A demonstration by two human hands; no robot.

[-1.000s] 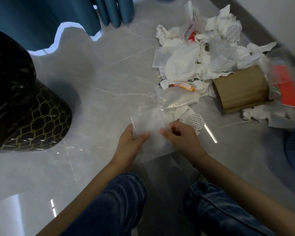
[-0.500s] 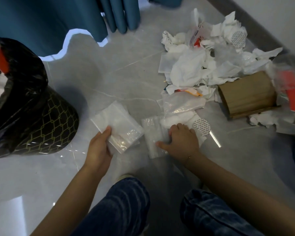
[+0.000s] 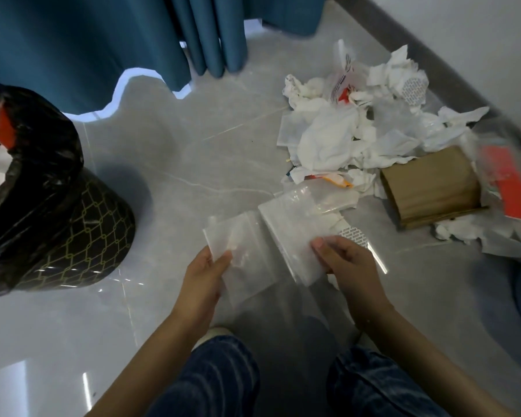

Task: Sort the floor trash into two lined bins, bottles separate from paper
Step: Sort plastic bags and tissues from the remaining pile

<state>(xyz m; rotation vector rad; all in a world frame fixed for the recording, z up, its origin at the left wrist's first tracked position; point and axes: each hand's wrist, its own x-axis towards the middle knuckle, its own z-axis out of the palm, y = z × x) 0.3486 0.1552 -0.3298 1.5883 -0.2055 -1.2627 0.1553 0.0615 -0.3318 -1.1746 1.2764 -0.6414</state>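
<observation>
My left hand [image 3: 203, 276] pinches a clear plastic zip bag [image 3: 241, 251] just above the floor in front of my knees. My right hand [image 3: 348, 266] grips a second clear zip bag [image 3: 289, 233], which overlaps the first one's right side. Behind them lies a pile of crumpled white paper and tissues [image 3: 337, 139] mixed with more clear bags. A bin with a black liner [image 3: 42, 206] stands at the left, its mouth turned towards me; something red and white shows inside.
A brown cardboard box [image 3: 433, 188] lies on its side right of the pile, with a red-printed packet [image 3: 512, 182] beyond it. Blue curtains [image 3: 103, 40] hang at the back. A wall and dark skirting run along the far right. My knees are below.
Half a second ago my left hand held its bag out to the left; it has swung back to the middle. My right hand has lifted a second bag off the floor.
</observation>
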